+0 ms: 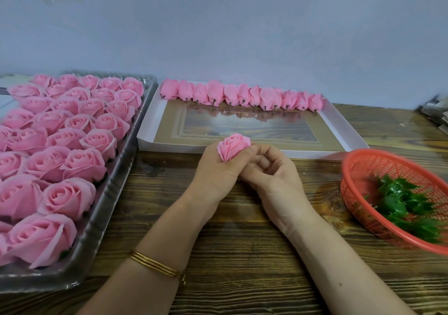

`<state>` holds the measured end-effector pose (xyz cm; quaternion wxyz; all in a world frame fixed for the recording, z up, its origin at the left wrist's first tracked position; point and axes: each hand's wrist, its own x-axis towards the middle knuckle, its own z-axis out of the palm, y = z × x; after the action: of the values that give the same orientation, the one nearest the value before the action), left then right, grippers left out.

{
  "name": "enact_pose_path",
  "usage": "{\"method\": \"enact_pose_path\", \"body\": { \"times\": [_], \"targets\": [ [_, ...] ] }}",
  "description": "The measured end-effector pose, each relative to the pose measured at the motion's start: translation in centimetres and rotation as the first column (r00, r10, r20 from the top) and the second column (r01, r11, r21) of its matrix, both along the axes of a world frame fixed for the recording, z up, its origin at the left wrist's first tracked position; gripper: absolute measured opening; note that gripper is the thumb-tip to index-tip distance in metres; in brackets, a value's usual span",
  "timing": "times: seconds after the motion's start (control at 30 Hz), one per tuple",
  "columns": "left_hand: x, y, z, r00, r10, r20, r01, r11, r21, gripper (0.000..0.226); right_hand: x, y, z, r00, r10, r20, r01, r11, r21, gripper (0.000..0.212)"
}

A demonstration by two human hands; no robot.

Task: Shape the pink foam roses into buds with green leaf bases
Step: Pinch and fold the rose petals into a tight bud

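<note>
Two hands meet low over the counter (242, 242). The left hand (218, 166) has its grip curled round one pink rose (234, 146), and the right hand (274, 176) pinches beneath it. The petals look half-gathered, so shaping seems under way. Next the right hand must fetch one of the leaf bases (397, 203) from the basket (358, 159). Open roses (72, 164) fill the tray (97, 217) on the left, and finished buds (242, 96) line the box (149, 123) beyond.

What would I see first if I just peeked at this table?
Probably the open pink roses filling the tray on the left. Then the single rose held between the left hand and right hand in the middle, and the red basket of green leaf bases on the right.
</note>
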<state>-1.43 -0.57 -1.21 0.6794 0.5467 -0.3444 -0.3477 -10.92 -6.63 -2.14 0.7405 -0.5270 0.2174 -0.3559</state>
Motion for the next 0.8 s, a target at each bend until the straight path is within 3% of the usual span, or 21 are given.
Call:
{"method": "enact_pose_path", "body": {
  "times": [0.2, 0.3, 0.57, 0.67, 0.8],
  "targets": [
    [0.0, 0.1, 0.2, 0.994, 0.105, -0.021, -0.104, 0.995, 0.007, 0.011, -0.3, -0.2, -0.2, 0.997, -0.046, -0.066, 0.040, 0.995, -0.095, 0.034],
    [0.2, 0.2, 0.2, 0.985, 0.171, 0.008, -0.171, 0.985, 0.008, 0.020, -0.4, -0.3, 0.2, 0.997, -0.050, -0.057, 0.048, 0.998, -0.046, 0.034],
    [0.1, 0.1, 0.0, 0.925, 0.126, 0.360, -0.194, 0.968, 0.161, 0.014, -0.3, 0.3, 0.7, 0.985, -0.115, -0.125, 0.103, 0.989, -0.102, 0.048],
    [-0.1, 0.1, -0.1, 0.902, 0.130, 0.413, -0.226, 0.955, 0.194, 0.006, -0.4, 0.6, 0.9, 0.984, -0.102, -0.144, 0.079, 0.984, -0.157, 0.040],
    [-0.2, 0.3, -0.3, 0.882, 0.125, 0.454, -0.255, 0.937, 0.239, 0.015, -0.4, 0.8, 0.8, 0.981, -0.104, -0.162, 0.069, 0.976, -0.208, 0.026]
  ]
}}
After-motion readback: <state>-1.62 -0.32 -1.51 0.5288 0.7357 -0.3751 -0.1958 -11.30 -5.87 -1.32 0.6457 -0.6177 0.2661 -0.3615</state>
